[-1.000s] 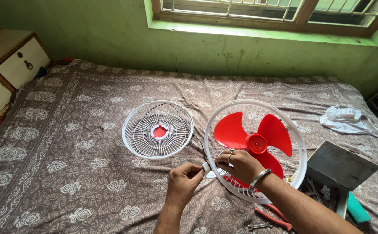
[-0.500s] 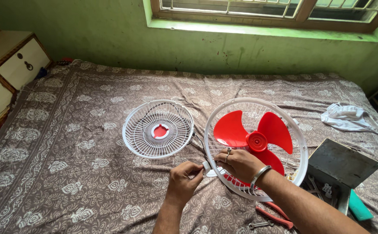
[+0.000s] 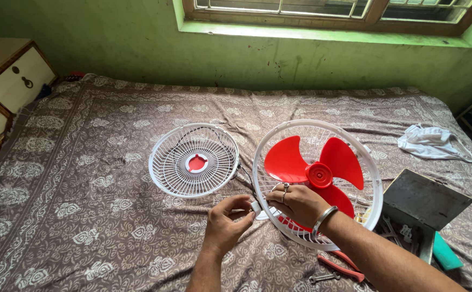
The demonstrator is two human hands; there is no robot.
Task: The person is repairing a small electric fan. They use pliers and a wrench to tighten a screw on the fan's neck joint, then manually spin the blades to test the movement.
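Pliers (image 3: 341, 266) and a small spanner (image 3: 322, 278) lie nearest me on the patterned bedspread (image 3: 84, 216). Just past them I see my left hand (image 3: 226, 221) pinching a small white clip (image 3: 256, 206) between thumb and fingers, at the rim of the fan (image 3: 316, 178). My right hand (image 3: 300, 204) curls over that white wire cage, gripping its lower left edge; three red blades sit inside. Beyond, the loose front grille (image 3: 194, 160) lies flat beside it.
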